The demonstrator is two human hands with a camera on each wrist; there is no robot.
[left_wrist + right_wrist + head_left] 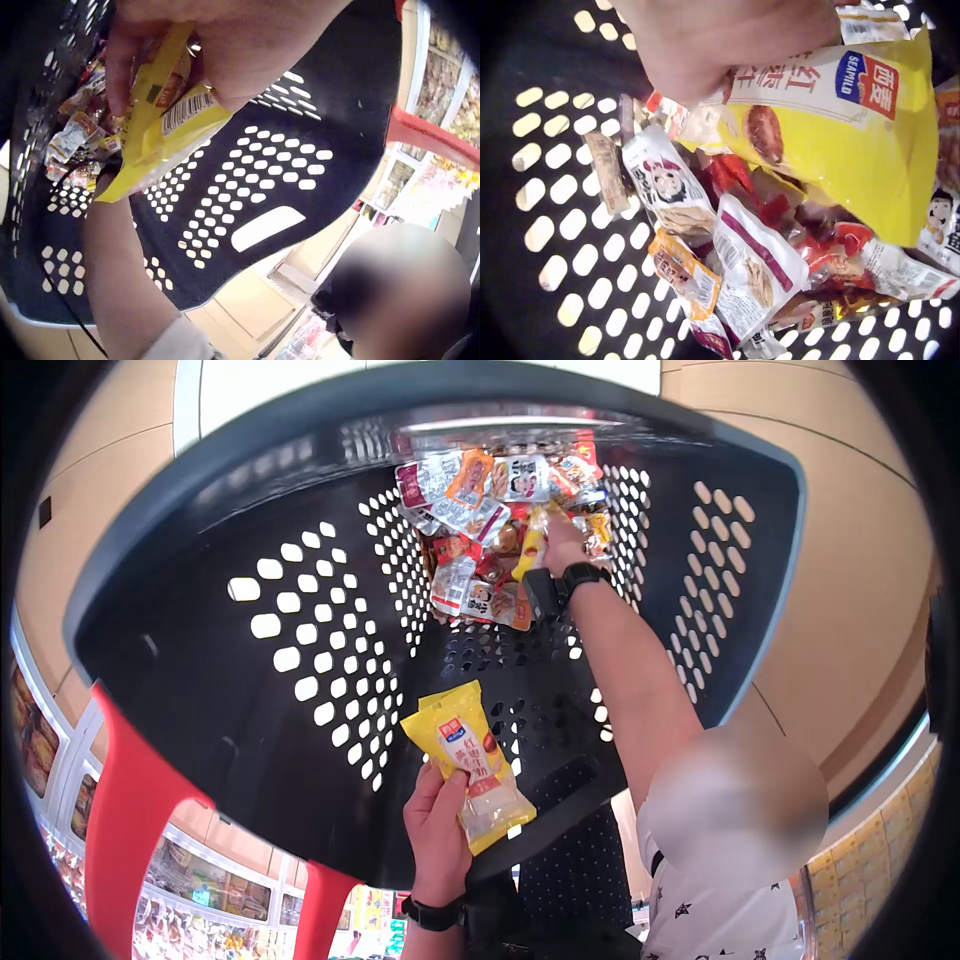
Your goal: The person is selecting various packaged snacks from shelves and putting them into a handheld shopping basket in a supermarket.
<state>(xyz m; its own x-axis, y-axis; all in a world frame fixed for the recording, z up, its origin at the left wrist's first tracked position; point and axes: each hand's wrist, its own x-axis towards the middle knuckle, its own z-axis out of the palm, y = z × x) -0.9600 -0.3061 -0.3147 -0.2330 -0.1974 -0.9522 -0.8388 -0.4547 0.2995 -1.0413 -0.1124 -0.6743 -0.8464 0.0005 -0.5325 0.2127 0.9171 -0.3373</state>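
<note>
In the head view, the left hand (440, 830) pinches yellow snack packets (468, 760) between thumb and fingers over the near side of a black basket (200, 560). Deep in the basket the right hand (566, 546) grips another yellow packet (532, 550) just above a pile of small snack packs (455, 575). The right wrist view shows this yellow packet (840, 142) with red dates printed on it, its end under the right hand (735, 45); the fingertips are mostly hidden. From the left wrist, a barcode shows on the yellow packaging (176, 124) in the left hand (225, 45).
Perforated basket walls surround both hands. A red handle (140, 800) stands at the basket's left. Store shelves (210, 880) lie beyond it at the lower left, and yellow goods (870, 860) at the lower right. Another person's blurred head (401, 292) appears in the left wrist view.
</note>
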